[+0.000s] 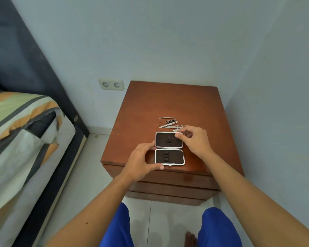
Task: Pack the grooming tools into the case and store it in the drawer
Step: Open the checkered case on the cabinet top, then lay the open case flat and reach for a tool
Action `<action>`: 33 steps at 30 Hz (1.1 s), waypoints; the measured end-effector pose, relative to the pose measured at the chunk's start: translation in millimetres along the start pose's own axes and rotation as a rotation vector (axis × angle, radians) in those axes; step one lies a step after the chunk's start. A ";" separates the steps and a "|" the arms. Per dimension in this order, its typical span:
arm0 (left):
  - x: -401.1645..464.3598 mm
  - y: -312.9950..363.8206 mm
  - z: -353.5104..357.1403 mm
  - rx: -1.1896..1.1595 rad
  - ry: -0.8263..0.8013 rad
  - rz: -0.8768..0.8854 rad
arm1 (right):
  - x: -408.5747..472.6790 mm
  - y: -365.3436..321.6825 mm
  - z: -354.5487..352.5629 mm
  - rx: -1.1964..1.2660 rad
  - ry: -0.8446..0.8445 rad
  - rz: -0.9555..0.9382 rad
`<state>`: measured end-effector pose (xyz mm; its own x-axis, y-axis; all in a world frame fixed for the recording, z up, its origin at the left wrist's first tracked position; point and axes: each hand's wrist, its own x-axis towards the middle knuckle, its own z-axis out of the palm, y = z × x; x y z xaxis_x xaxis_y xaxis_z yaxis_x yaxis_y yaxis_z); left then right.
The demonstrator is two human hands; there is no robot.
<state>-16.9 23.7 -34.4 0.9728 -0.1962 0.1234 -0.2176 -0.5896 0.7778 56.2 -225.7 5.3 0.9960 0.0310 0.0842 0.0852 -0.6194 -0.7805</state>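
A small metal-rimmed case (169, 148) lies open flat near the front edge of the brown wooden nightstand (150, 107); both dark-lined halves show small black loops and no tools. My left hand (143, 161) holds the case's left side, thumb at the front corner. My right hand (193, 138) pinches the far right corner of the upper half. Several silver grooming tools (169, 123) lie loose on the top just behind the case; the small scissors (179, 127) are partly hidden by my right fingers.
The nightstand's drawer fronts (169, 182) below the top are shut. A bed with a striped cover (21, 139) stands at the left. A double wall socket (111, 85) sits low on the wall. My knees in blue shorts (219, 227) are below.
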 end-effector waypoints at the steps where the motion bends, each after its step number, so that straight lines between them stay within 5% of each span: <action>1: -0.7 -0.4 -0.2 0.008 0.003 0.004 | 1.1 3.3 1.1 -0.013 -0.008 -0.001; 15: 15.9 -11.4 -27.7 0.279 -0.158 0.246 | -34.9 29.8 -17.0 -0.180 -0.113 -0.133; 33: 43.6 -16.8 -39.7 0.433 -0.281 0.321 | -104.5 30.4 -3.9 -0.116 -0.004 -0.085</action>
<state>32.3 56.2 -17.6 0.8077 -0.5815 0.0973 -0.5668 -0.7202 0.4001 -45.4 -250.9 -24.8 0.9855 0.0896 0.1442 0.1653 -0.7009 -0.6938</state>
